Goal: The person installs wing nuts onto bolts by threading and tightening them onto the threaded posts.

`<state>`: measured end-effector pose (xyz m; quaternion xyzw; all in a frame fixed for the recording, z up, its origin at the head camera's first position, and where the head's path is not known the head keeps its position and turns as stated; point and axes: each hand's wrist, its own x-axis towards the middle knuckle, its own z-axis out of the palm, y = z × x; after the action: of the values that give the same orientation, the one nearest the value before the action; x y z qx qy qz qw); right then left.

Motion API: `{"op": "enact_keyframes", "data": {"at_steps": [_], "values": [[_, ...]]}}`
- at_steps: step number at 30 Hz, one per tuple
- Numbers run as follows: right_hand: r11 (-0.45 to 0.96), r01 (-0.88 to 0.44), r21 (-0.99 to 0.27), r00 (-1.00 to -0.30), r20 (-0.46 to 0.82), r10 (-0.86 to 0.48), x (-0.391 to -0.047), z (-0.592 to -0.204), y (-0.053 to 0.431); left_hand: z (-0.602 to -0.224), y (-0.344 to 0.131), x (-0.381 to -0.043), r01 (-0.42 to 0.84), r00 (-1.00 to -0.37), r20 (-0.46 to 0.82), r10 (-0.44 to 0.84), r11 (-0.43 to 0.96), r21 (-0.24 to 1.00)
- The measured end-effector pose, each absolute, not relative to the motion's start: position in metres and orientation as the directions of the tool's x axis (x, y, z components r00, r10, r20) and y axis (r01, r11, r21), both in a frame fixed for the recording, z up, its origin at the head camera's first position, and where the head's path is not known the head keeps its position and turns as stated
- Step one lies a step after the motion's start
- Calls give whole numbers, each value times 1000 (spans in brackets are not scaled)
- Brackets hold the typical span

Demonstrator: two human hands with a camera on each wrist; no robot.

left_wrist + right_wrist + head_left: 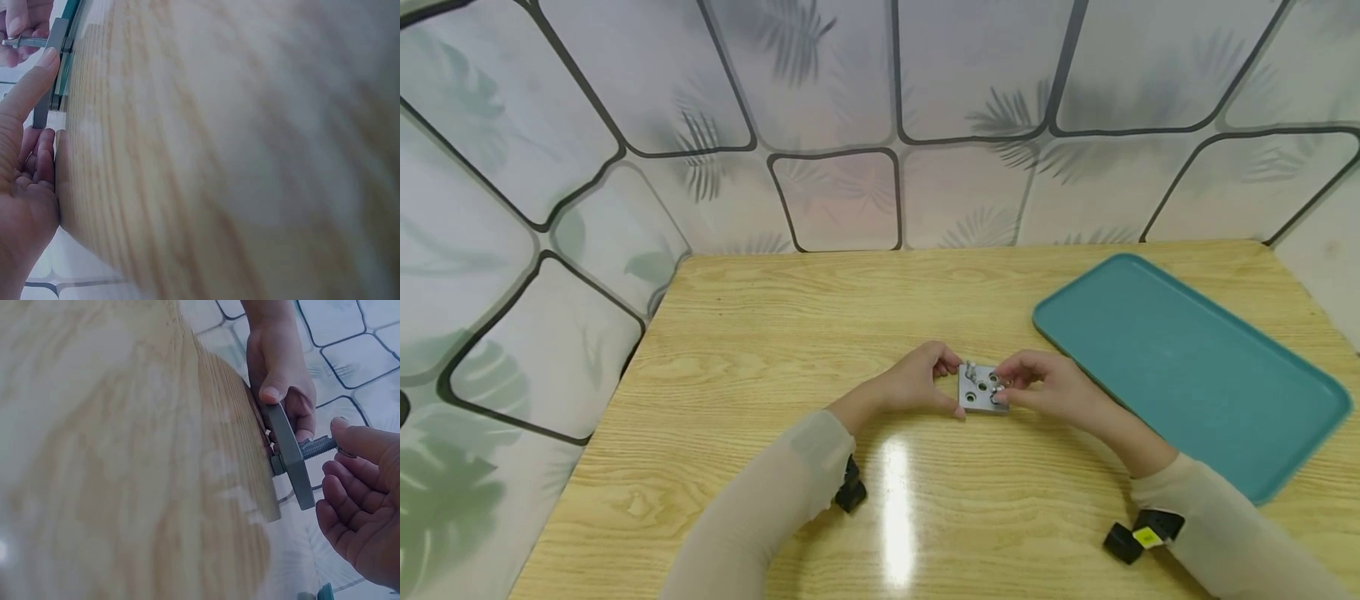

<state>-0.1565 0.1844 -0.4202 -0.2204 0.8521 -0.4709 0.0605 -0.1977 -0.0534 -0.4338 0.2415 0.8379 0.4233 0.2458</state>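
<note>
A small grey metal plate (973,405) with several round holes stands just above the wood tabletop, bolts passing through it. My left hand (917,382) grips the plate by its edges, thumb on the near side and fingers on the far side. From the plate's face a threaded bolt (320,447) sticks out; its hex head (277,465) is on the table side. My right hand (1051,385) pinches at the free end of this bolt, where a small ring-like piece partly shows. In the left wrist view, the bolt (30,42) reaches toward the right hand's fingers.
A teal tray (1180,358) lies on the wooden table (760,333) at the right, close to my right forearm. Behind the table hangs a patterned wall covering (835,200). Each sleeve carries a black wrist device (850,487).
</note>
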Motion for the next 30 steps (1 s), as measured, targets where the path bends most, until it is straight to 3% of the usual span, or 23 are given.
{"op": "enact_keyframes", "data": {"at_steps": [9,21,30], "values": [[499,-276,-822,-909,53,-414,-152,-415,187,-436,-54,-198,188,-765,-209,609,522,832],[487,-362,-795,-882,123,-456,-143,-416,194,-435,-53,-198,182,-770,-215,601,529,829],[512,-290,-809,-923,95,-372,-143,-412,191,-435,-53,-198,189,-766,-210,608,525,830]]}}
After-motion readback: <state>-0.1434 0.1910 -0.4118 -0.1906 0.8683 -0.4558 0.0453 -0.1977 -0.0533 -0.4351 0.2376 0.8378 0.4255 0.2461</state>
